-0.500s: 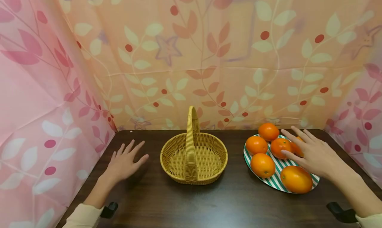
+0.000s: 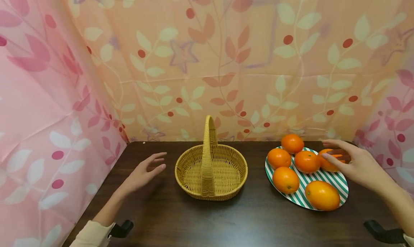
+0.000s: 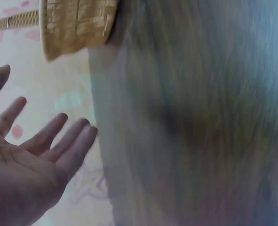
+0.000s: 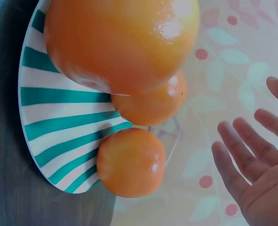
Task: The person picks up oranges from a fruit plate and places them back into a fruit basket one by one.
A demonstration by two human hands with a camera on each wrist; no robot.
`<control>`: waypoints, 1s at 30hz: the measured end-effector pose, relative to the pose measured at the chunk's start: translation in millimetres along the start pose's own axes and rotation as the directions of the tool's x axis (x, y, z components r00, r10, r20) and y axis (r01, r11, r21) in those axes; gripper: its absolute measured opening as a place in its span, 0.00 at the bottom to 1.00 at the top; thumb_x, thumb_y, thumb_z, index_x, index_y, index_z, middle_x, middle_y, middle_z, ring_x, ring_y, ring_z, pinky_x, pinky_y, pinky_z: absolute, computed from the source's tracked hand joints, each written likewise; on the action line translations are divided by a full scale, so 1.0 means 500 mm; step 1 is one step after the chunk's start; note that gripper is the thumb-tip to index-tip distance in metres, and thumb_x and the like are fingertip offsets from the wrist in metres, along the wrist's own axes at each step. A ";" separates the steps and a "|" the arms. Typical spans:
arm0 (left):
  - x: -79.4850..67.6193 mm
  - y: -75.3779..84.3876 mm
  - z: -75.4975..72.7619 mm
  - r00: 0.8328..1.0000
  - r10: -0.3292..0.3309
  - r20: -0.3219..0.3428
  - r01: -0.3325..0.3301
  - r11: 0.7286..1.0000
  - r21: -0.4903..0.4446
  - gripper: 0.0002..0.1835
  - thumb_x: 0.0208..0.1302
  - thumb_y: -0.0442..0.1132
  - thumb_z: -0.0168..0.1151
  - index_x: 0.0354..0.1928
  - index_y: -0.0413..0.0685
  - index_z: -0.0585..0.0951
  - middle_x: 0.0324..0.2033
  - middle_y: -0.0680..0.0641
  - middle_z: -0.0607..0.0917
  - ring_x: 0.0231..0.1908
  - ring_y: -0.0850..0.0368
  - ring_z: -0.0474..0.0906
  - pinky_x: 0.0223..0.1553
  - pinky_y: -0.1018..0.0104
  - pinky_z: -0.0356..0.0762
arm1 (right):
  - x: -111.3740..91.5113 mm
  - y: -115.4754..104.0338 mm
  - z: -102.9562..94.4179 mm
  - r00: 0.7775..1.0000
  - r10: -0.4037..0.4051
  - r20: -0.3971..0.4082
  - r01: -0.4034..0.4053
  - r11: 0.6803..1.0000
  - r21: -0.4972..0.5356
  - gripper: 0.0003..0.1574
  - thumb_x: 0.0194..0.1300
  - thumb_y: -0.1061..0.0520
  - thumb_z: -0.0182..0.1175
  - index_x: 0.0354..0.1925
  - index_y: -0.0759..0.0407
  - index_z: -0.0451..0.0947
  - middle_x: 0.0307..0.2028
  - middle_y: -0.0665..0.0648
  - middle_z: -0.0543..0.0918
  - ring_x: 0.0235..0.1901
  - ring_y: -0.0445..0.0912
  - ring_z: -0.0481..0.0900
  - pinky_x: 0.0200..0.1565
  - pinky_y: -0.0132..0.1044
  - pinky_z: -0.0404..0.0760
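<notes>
A yellow wicker basket (image 2: 211, 195) with a tall arched handle stands mid-table, and nothing shows inside it. To its left hovers my left hand (image 2: 142, 175), fingers extended and apart from the basket; the left wrist view shows the palm (image 3: 23, 176) holding nothing. Several oranges, including a left one (image 2: 279, 158) and a front one (image 2: 286, 180), sit on a green-and-white striped plate (image 2: 342, 185). A longer orange-yellow fruit (image 2: 322, 195) lies at its front. My right hand (image 2: 365, 168) is beside the rightmost orange (image 2: 326, 167), fingers spread and partly covering it; contact is unclear.
The dark wooden table (image 2: 213, 225) ends at a floral cloth backdrop (image 2: 207, 60), with pink cloth (image 2: 38, 132) along the left side. Black wrist mounts (image 2: 122, 228) stick out near both forearms. One orange (image 2: 292, 143) is at the plate's back edge.
My right hand has moved right, off the middle oranges, and turned sideways by the rightmost one. The left hand has turned from palm-down to sideways and shifted slightly right.
</notes>
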State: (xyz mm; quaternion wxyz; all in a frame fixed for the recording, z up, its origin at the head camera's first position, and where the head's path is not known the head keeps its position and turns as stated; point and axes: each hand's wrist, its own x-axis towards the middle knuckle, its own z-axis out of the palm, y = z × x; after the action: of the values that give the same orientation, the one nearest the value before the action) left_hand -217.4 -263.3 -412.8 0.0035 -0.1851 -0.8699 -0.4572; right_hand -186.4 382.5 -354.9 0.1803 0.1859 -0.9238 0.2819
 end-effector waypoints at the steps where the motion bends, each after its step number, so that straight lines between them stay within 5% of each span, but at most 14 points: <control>1: 0.002 0.000 0.006 1.000 0.007 0.016 -0.006 0.999 -0.043 0.27 0.76 0.44 0.61 0.73 0.50 0.70 0.65 0.33 0.73 0.60 0.32 0.74 0.52 0.39 0.78 | -0.002 0.002 -0.002 1.000 0.023 0.009 -0.023 0.999 0.029 0.27 0.66 0.61 0.71 0.62 0.61 0.77 0.49 0.44 0.84 0.39 0.31 0.82 0.36 0.18 0.76; 4: 0.007 -0.001 0.023 0.998 0.022 0.051 -0.015 0.992 -0.127 0.26 0.75 0.41 0.61 0.72 0.47 0.71 0.66 0.33 0.72 0.59 0.33 0.75 0.51 0.44 0.80 | -0.010 0.005 -0.005 0.997 0.061 0.037 -0.063 0.995 0.071 0.23 0.67 0.60 0.69 0.59 0.60 0.79 0.47 0.35 0.82 0.39 0.28 0.81 0.35 0.20 0.77; 11: 0.007 -0.002 0.048 0.996 0.056 0.065 -0.044 0.984 -0.175 0.24 0.72 0.37 0.64 0.67 0.37 0.74 0.63 0.32 0.75 0.57 0.32 0.77 0.53 0.54 0.81 | -0.035 0.008 -0.002 0.992 0.107 0.064 -0.114 0.985 0.128 0.18 0.69 0.61 0.67 0.57 0.58 0.81 0.49 0.41 0.84 0.39 0.35 0.84 0.39 0.19 0.76; 19: 0.006 -0.001 0.060 0.995 0.057 0.080 -0.043 0.985 -0.166 0.25 0.70 0.38 0.67 0.65 0.39 0.75 0.61 0.35 0.77 0.55 0.33 0.79 0.49 0.56 0.82 | -0.064 0.019 -0.004 0.987 0.129 0.090 -0.142 0.978 0.151 0.18 0.68 0.63 0.67 0.55 0.59 0.81 0.47 0.39 0.83 0.41 0.31 0.82 0.39 0.18 0.76; 30: 0.015 0.008 0.077 0.996 0.058 0.068 -0.052 0.994 -0.094 0.24 0.70 0.41 0.68 0.62 0.38 0.77 0.60 0.37 0.78 0.53 0.35 0.80 0.47 0.56 0.83 | -0.102 0.031 0.008 0.993 0.043 0.112 -0.065 0.977 0.201 0.21 0.63 0.70 0.69 0.54 0.60 0.81 0.46 0.43 0.85 0.40 0.36 0.84 0.37 0.22 0.79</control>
State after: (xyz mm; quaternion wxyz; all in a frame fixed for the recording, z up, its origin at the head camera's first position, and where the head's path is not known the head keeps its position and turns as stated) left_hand -217.0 -228.2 -430.7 -0.0232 -0.2251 -0.8421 -0.4896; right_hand -150.3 404.6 -387.5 0.1026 0.1933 -0.9030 0.3698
